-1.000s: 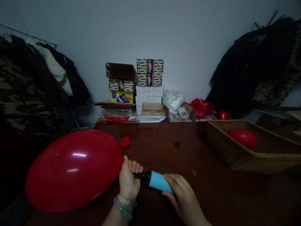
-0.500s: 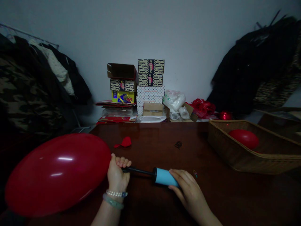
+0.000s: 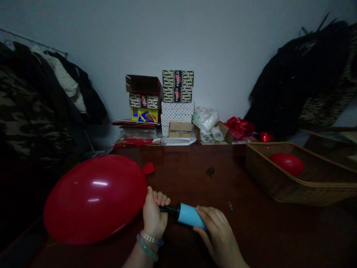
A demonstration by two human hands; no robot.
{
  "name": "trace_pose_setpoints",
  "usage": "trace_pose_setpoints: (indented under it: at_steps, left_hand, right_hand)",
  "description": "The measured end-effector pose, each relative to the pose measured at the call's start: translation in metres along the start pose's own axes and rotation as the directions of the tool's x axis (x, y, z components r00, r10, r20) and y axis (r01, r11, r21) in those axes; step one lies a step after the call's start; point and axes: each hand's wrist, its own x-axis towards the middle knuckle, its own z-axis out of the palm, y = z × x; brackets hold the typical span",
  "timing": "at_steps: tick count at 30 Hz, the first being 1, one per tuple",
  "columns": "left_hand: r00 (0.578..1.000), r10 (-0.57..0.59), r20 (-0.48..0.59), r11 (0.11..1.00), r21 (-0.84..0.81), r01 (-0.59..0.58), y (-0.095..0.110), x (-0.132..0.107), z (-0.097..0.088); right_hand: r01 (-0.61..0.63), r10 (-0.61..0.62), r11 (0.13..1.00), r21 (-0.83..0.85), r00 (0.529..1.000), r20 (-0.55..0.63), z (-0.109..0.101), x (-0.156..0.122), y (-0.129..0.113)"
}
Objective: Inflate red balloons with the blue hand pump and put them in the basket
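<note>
A large inflated red balloon [image 3: 95, 199] lies over the left part of the dark wooden table [image 3: 251, 227]. My left hand [image 3: 154, 216] is closed in a fist round the balloon's neck and the black nozzle end of a hand pump. My right hand [image 3: 219, 236] grips the light blue barrel of the pump [image 3: 188, 215], which lies level between my hands, its black rod barely showing. A small flat red balloon [image 3: 148, 168] lies on the table just behind the big one.
A wicker basket [image 3: 279, 186] at the right holds another inflated red balloon [image 3: 287, 163]. Stacked boxes [image 3: 177, 100], plastic bags and red wrapping line the wall at the back. Dark coats hang on both sides. A small dark item [image 3: 210, 171] lies mid-table.
Half a second ago the pump rod was drawn out; now my hands have come together, the barrel is pushed in, and the balloon has shifted right.
</note>
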Motion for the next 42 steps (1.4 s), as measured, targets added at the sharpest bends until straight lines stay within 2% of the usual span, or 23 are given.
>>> trace_pose_setpoints:
  at_steps: [6,13,18,23,30,33,37,42]
  left_hand:
    - [0.999,0.036,0.018,0.999,0.008,-0.036,0.001,-0.005,0.006]
    - [0.993,0.118,-0.007,0.993,-0.002,-0.118,0.019,0.003,0.010]
    - [0.992,0.128,-0.019,0.992,0.001,-0.128,0.027,0.006,0.011]
    - [0.993,0.116,-0.035,0.993,0.008,-0.116,0.020,0.007,0.013]
    - [0.999,0.039,-0.003,0.999,0.037,-0.039,-0.011,-0.011,0.012]
    - [0.999,0.036,0.015,0.998,0.042,-0.037,-0.018,-0.017,0.013]
    - [0.998,0.043,0.046,0.998,0.050,-0.045,-0.015,-0.018,0.018]
    - [0.997,0.073,0.036,0.996,0.057,-0.075,-0.002,-0.011,0.023]
  right_hand:
    - [-0.008,0.007,0.999,0.031,0.999,0.040,-0.004,0.002,0.010]
    - [-0.010,0.006,0.999,0.038,0.995,0.104,-0.020,0.001,0.039]
    - [-0.003,-0.001,0.999,0.037,0.994,0.110,-0.024,0.003,0.039]
    - [0.009,-0.012,0.999,0.038,0.997,0.076,-0.018,0.004,0.032]
    - [-0.007,0.006,0.999,0.044,0.999,0.032,-0.013,-0.002,0.015]
    - [-0.015,0.014,0.998,0.060,1.000,0.015,-0.014,-0.002,0.010]
    - [-0.032,0.029,0.998,0.060,0.998,0.050,-0.014,-0.001,0.015]
    - [-0.011,0.006,0.998,0.063,0.997,0.076,-0.015,0.000,0.027]
